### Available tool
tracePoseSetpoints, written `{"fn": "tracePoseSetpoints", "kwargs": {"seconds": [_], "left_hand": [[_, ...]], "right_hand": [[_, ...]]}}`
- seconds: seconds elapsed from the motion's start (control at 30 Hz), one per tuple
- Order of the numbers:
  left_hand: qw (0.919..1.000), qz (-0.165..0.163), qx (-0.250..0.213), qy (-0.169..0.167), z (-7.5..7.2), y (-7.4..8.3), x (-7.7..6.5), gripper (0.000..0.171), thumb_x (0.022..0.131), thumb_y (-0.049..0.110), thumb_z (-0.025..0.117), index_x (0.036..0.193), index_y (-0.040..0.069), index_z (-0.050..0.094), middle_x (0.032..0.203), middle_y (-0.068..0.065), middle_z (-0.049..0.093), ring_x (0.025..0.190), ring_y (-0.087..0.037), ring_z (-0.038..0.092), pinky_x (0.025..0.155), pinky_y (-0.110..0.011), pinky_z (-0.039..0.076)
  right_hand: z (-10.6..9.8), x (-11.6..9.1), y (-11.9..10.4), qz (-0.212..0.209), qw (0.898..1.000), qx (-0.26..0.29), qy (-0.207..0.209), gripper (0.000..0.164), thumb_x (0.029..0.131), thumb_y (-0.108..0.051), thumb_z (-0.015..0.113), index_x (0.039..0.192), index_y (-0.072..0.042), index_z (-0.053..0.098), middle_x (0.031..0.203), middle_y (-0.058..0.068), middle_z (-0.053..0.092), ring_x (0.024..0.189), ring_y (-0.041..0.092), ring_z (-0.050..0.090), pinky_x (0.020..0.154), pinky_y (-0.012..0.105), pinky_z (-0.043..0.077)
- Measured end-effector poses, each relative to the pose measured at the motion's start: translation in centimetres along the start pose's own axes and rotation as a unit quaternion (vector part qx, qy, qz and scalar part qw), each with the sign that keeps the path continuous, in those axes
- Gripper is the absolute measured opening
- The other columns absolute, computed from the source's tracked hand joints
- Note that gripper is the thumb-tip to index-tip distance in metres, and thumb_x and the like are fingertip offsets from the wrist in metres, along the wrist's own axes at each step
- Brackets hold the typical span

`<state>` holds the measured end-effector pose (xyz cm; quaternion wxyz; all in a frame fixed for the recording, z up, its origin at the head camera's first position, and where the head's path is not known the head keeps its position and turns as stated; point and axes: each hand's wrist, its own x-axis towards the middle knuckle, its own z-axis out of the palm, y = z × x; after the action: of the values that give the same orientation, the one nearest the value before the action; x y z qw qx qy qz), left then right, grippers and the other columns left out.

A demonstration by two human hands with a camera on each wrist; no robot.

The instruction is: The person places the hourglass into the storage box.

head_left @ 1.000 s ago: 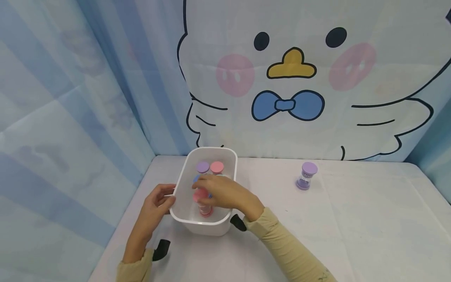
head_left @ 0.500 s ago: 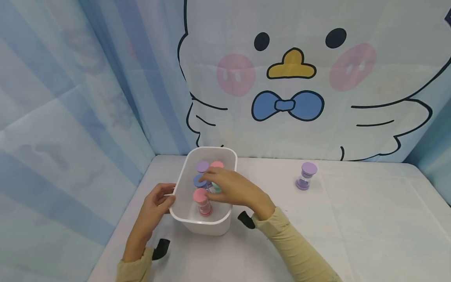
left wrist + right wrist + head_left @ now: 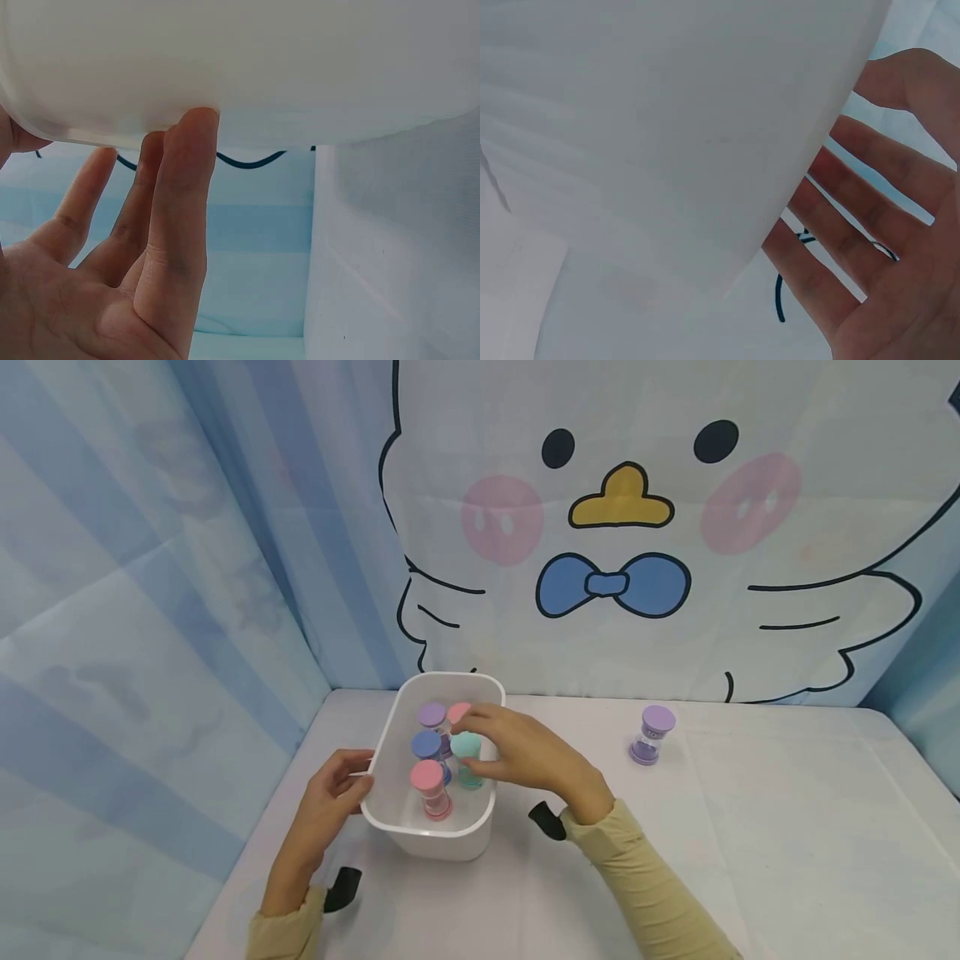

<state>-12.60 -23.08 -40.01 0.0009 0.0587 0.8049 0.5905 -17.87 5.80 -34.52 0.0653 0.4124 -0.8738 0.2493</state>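
Observation:
In the head view, several small sand timers stand inside a white plastic box (image 3: pixel 467 845): a pink one (image 3: pixel 431 787) at the front, a blue one (image 3: pixel 427 746), a purple one (image 3: pixel 432 716), a second pink one (image 3: pixel 457 711) and a mint-green one (image 3: pixel 467 746). My right hand (image 3: pixel 528 749) reaches over the box's right rim, thumb and fingers parted around the mint-green timer's top; contact cannot be made out. My left hand (image 3: pixel 330 793) touches the box's left side, its fingers fairly straight against the outer wall (image 3: pixel 247 67) in the left wrist view.
Another purple sand timer (image 3: pixel 652 735) stands upright on the white-covered table (image 3: pixel 675 860), right of the box. Behind the table hangs a cloth backdrop (image 3: pixel 480 635) with a cartoon face; a blue striped curtain (image 3: pixel 150 610) lines the left side.
My right hand has come off the front pink sand timer and shifted right to the mint-green one, uncovering the blue timer. The left hand and the box have stayed put.

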Motion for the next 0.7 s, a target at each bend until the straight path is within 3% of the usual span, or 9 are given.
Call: {"fn": "tracePoseSetpoints", "kwargs": {"seconds": [0.7], "left_hand": [[0.9999, -0.002, 0.014, 0.005, 0.0, 0.0, 0.0, 0.036, 0.091, 0.024, 0.059, 0.123, 0.013, 0.050, 0.122, -0.011, 0.054, 0.103, -0.029, 0.058, 0.070, -0.032, 0.053]], "right_hand": [[-1.3, -2.9, 2.3, 0.050, 0.998, -0.013, 0.021, 0.036, 0.082, -0.030, 0.068, 0.115, -0.018, 0.060, 0.116, -0.006, 0.054, 0.106, 0.008, 0.051, 0.089, 0.028, 0.046]]}}
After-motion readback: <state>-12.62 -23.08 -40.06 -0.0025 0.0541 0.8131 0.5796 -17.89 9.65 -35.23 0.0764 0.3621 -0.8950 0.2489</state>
